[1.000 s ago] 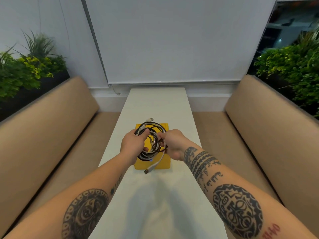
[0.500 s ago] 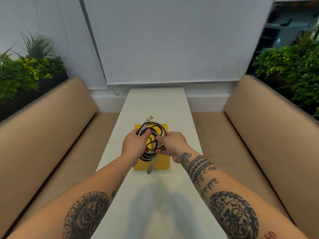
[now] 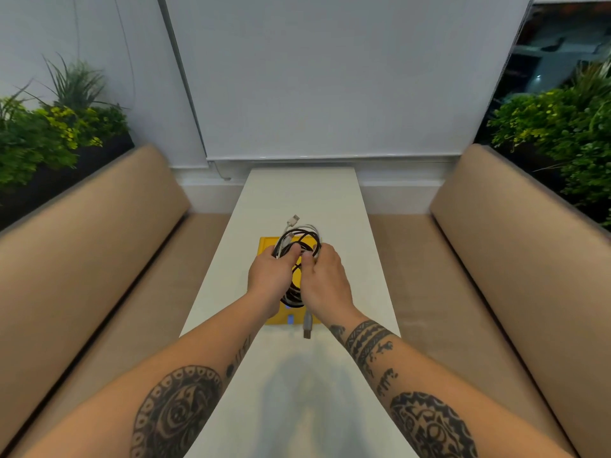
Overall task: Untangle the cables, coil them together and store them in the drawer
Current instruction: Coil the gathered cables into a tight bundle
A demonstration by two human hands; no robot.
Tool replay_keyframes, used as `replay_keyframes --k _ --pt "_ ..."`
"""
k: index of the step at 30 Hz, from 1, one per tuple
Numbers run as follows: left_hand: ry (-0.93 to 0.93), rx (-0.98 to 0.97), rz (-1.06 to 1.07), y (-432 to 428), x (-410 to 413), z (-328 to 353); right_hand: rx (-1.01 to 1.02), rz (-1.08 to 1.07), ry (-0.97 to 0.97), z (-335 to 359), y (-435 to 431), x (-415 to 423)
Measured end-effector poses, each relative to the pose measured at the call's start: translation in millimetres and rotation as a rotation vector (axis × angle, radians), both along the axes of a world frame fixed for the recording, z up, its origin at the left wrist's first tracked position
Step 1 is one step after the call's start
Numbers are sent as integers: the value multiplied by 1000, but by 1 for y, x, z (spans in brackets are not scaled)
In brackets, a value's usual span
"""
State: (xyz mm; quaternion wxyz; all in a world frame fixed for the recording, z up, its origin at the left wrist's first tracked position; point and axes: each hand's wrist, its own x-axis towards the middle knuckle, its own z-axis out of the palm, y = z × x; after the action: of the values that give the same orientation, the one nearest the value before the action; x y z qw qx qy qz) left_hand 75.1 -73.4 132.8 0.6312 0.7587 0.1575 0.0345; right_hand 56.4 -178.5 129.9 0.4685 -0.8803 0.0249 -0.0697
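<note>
A coil of black and white cables (image 3: 300, 236) is held up over a yellow drawer box (image 3: 264, 243) on the white table. My left hand (image 3: 269, 279) grips the coil's left side, thumb pinching the loops. My right hand (image 3: 325, 280) grips the right side, thumb close to the left thumb. A white USB plug (image 3: 293, 221) sticks out at the top, and a grey plug (image 3: 307, 327) hangs below my hands. Most of the yellow box is hidden behind my hands.
The narrow white table (image 3: 304, 193) runs away from me between two tan padded benches, left (image 3: 82, 246) and right (image 3: 515, 239). Green plants stand behind each bench. A white blind covers the wall ahead.
My hands have drawn closer together on the coil, thumbs now nearly meeting. The hanging plug has swung from left of centre to straight down between my wrists.
</note>
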Motion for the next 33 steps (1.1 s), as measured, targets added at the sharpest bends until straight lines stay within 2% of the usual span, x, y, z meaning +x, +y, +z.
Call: replay_keyframes --k 3,7,10,12,16,20,22,26,29,33 --pt "-3 -42 18 6 4 0 -60 164 35 -1 -1 -4" --pt "9 -49 19 17 7 3 119 465 165 11 -16 -4" --pt "30 -67 20 21 7 5 155 563 178 10 -21 0" --pt "24 -52 7 22 6 7 238 548 161 2 -22 5" --pt "-13 62 -30 21 6 11 402 355 78 -1 -19 1" --pt "-42 202 -98 13 5 13 386 139 19 -2 -6 -7" --pt "-42 169 -124 10 4 14 267 69 2 -1 -6 -5" --pt "20 16 -127 13 5 11 -28 104 22 3 -13 -1" --pt "50 -59 -106 15 5 8 -28 165 33 5 -11 1" --pt "52 -91 -74 18 7 8 132 209 157 13 -12 -1"
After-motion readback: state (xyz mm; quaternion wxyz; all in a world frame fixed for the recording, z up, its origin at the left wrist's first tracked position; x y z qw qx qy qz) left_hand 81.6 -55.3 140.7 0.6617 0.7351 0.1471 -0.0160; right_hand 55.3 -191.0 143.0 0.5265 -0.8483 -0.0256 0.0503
